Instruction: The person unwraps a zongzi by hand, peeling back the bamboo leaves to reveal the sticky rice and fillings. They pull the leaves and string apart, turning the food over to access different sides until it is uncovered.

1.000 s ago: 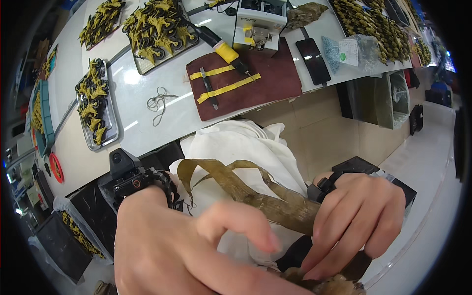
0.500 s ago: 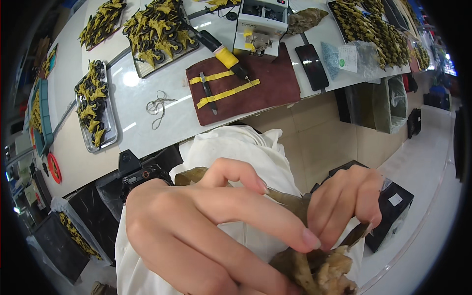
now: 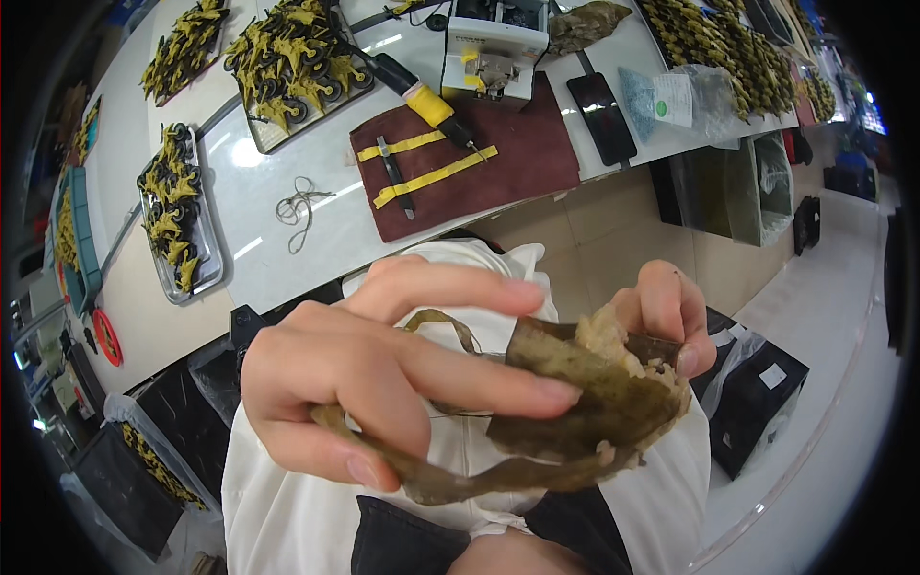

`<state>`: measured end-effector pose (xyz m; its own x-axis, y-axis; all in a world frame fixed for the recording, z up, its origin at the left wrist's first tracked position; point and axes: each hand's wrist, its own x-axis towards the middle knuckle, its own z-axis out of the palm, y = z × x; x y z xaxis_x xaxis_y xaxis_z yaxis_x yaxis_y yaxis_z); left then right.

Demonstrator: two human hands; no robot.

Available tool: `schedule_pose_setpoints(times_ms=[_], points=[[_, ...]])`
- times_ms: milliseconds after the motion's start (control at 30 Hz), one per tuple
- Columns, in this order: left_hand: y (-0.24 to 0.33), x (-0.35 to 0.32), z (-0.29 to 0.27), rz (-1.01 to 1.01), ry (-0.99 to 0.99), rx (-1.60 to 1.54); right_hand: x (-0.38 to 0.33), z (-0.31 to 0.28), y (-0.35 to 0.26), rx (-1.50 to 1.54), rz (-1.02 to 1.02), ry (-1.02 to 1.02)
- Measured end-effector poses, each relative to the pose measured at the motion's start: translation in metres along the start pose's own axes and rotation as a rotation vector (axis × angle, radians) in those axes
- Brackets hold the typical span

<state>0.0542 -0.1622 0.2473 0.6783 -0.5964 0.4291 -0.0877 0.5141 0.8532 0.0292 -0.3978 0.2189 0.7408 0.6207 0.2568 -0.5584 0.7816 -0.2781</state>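
Note:
Above my lap is a partly unwrapped sticky rice dumpling point(image 3: 606, 337), pale and crumbly, in a dull green-brown leaf point(image 3: 585, 383). My right hand point(image 3: 669, 309) is closed on its far right edge, fingers and thumb pinching leaf and filling. My left hand point(image 3: 355, 374) lies along the other side, its index finger extended against the leaf. A long loose leaf strip point(image 3: 450, 484) trails from under the dumpling to my left thumb and runs behind the palm, so the left grip is partly hidden.
On the table ahead lie a maroon mat point(image 3: 431, 187) with a yellow-wrapped power screwdriver point(image 3: 426, 103), a small knife point(image 3: 395, 177), a phone point(image 3: 602, 119), loose string point(image 3: 301, 211) and a crumpled leaf point(image 3: 586, 27). Trays of yellow-and-black parts point(image 3: 177, 211) stand left. A black box point(image 3: 757, 402) is right.
Both hands have risen from near my lap, bringing the dumpling up and into fuller view. The left hand has turned, and its thumb now shows on the leaf strip.

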Motion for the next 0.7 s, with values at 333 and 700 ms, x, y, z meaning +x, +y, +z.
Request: schedule_pose_setpoints(times_ms=[333,700], points=[[-0.004,-0.001,-0.007,0.083,0.041,-0.074,-0.001,0.000,0.002,-0.037,-0.066,0.142],[0.008,0.008,-0.005,0.054,-0.011,-0.260,0.021,0.021,-0.004,0.044,0.050,-0.183]])
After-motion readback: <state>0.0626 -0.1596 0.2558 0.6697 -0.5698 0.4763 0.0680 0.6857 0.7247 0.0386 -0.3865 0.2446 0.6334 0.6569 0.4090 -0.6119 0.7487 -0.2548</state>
